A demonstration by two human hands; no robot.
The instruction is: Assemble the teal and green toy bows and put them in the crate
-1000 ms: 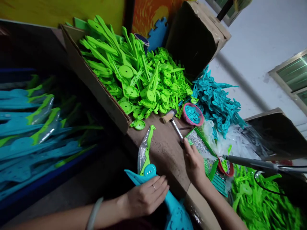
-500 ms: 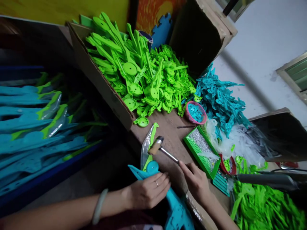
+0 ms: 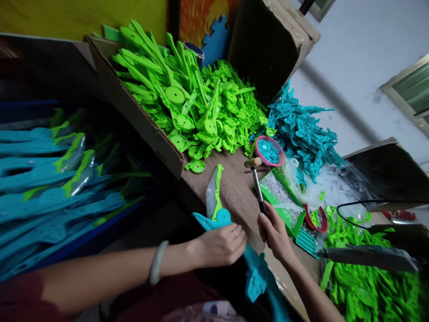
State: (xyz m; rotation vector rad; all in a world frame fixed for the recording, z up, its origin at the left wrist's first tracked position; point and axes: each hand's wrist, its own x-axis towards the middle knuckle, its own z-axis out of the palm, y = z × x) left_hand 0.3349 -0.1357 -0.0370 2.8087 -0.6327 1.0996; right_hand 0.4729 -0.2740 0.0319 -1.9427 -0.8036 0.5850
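My left hand (image 3: 221, 245) is closed around a long blue plastic piece (image 3: 224, 216), whose lower part sticks out below my fingers. From its round end rises a bright green strip (image 3: 217, 190) with a clear, blade-shaped sheet along its left side, lying over the table edge. My right hand (image 3: 275, 232) grips the dark handle of a small hammer (image 3: 257, 181). The hammer's head is up and apart from the green strip, near a pink basket (image 3: 269, 151) of small blue parts.
A cardboard box side (image 3: 140, 116) borders a heap of green plastic parts (image 3: 201, 107). Blue parts (image 3: 301, 129) are piled behind a green tray (image 3: 283, 201) of small metallic bits. A dark blue crate (image 3: 50, 264) with assembled blue-green pieces stands left. More green parts (image 3: 372, 281) lie right.
The hammer has lifted off the green strip and swung up and to the right. My left hand and the blue piece have shifted slightly right in view.
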